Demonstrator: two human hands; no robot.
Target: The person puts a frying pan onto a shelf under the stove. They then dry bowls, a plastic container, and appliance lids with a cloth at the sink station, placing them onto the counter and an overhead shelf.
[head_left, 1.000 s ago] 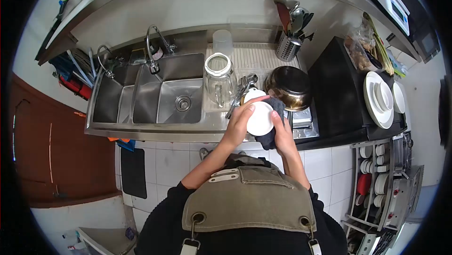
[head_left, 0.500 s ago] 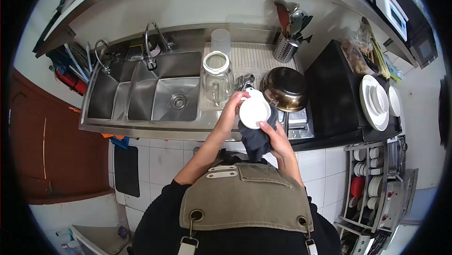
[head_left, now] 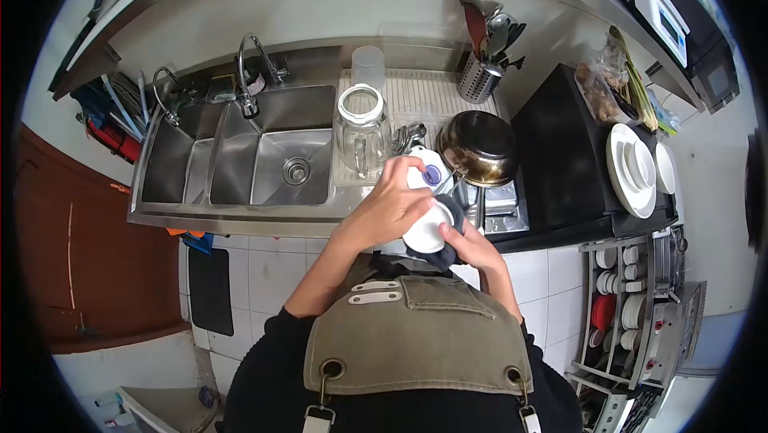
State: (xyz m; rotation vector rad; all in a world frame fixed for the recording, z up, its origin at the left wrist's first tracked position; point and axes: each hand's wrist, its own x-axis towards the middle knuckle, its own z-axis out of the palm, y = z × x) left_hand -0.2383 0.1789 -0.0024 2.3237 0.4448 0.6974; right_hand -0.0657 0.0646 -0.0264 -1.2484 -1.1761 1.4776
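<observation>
Nearest is the olive apron [head_left: 416,337], its lower end cut off by the frame edge. Just beyond it, the right hand [head_left: 478,249] pinches a round white piece [head_left: 424,231] along with a dark cloth [head_left: 452,211]; the thumb lies on the white face, while the other fingers are largely hidden behind. The white piece sits between the two hands, in front of the counter [head_left: 348,207]; whether it is a lid or a shallow dish is hard to make out. The left hand [head_left: 386,207] has its fingers bent over and covers part of the rim; I cannot tell whether its grip is closed on anything. Its fingertips are near a second white item [head_left: 428,165] with a purple round mark, partly covered by that hand. Past it stand a glass jar [head_left: 362,137], a few metal spoons [head_left: 410,135], bunched and partly overlapped, and a dark pan [head_left: 478,149]. Farther back are a translucent cup [head_left: 368,65], its lower part blocked by the jar, and a perforated utensil holder [head_left: 478,83].
</observation>
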